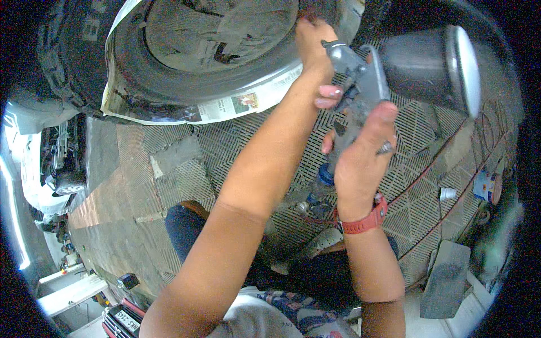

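My right hand point(360, 152) grips a grey spray gun point(360, 84) with a dark metal cup point(434, 65) on top, held up at the right of centre; a red band sits on that wrist. My left hand point(313, 48) reaches up and forward, fingers closed on the edge of a car wheel point(220, 34) masked with newspaper point(225, 107). The tyre point(67, 50) around the wheel shows at the upper left. The spray gun's nozzle end is close beside my left wrist.
A metal grating floor point(225, 152) lies below. A red hose point(428, 174) runs across it at the right. Small containers point(487, 186) and a grey slab point(445, 279) lie at the right. My knees and dark trousers point(191, 231) are below; a car body panel point(34, 169) stands at left.
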Demonstrator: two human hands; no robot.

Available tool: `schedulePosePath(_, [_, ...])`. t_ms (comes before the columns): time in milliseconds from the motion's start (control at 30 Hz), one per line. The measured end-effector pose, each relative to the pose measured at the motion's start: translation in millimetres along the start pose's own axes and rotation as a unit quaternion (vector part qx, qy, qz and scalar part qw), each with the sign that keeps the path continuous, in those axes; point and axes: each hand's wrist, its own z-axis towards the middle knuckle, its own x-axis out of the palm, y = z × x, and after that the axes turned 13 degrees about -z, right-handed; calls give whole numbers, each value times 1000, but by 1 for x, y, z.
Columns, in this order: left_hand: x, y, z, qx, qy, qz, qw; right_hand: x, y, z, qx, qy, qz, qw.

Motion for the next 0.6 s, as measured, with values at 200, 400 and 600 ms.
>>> schedulePosePath(200, [0,-33,33,-47,227,102,967,-4,-3,-13,4,7,71,997])
schedulePosePath(400, [-50,-100,33,83,135,-393,906,-3,-3,-23,20,-12,92,995])
schedulePosePath(600, [-152,-142,6,177,95,-602,773,-11,-10,-25,5,26,-35,999])
